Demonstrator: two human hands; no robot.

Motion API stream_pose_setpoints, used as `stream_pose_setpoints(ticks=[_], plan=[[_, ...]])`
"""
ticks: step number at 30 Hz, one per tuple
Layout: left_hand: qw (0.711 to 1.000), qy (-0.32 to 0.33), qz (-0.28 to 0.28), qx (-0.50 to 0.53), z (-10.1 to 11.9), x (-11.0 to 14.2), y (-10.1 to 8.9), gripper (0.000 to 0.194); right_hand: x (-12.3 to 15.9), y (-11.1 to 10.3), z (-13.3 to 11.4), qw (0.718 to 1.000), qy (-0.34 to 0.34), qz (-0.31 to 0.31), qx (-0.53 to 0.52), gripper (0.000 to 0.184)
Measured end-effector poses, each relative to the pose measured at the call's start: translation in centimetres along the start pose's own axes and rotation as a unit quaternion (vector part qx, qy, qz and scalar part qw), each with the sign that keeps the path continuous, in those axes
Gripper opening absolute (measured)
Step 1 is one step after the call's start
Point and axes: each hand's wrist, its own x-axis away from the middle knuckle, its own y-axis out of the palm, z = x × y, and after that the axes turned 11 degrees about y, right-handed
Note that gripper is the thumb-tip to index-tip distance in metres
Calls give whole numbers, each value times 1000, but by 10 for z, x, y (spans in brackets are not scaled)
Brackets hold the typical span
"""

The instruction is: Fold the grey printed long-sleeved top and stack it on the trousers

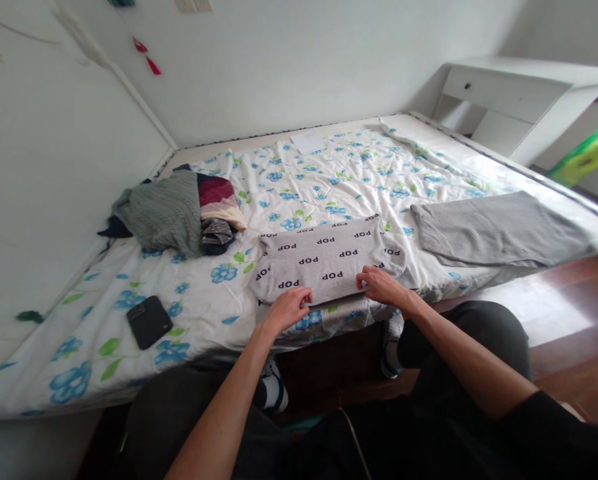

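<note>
A light grey garment (pixel 323 257) printed with black "POP" lettering lies folded into a flat, wide shape near the bed's front edge; its exact kind does not show. My left hand (pixel 289 308) is closed at its near edge, fingers curled onto the cloth left of the middle. Further right along that edge, my right hand (pixel 380 287) pinches the fabric with bent fingers. To the right lies a grey ribbed knit garment (pixel 503 230), spread flat and folded. A pile of clothes with a grey-green cable-knit sweater (pixel 166 210) on top sits to the left.
The bed carries a white sheet (pixel 203 300) with blue flowers. A black phone (pixel 149 323) lies at the front left, and a white paper (pixel 307 143) at the back. A white desk (pixel 509 93) stands beyond the right side. Walls border the left and back.
</note>
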Motion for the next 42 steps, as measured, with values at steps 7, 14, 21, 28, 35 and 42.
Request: stream_pose_setpoints(ticks=[7, 14, 21, 28, 35, 42], plan=[[1000, 7, -22, -13, -3, -1, 2, 15, 2, -3, -6, 997, 47, -54, 38, 39], [998, 0, -55, -16, -3, 0, 4, 8, 3, -6, -5, 995, 35, -84, 35, 41], [998, -52, -37, 10, -1, 0, 12, 15, 4, -7, -2, 995, 19, -97, 25, 41], [991, -108, 55, -52, 8, 0, 41, 35, 0, -11, 11, 984, 33, -153, -81, 28], [964, -136, 167, -157, 28, 16, 76, 30, 1, 5, -3, 987, 81, -120, -70, 23], [951, -153, 207, -172, 52, 41, 90, 32, 15, -5, -27, 989, 104, -88, -55, 16]])
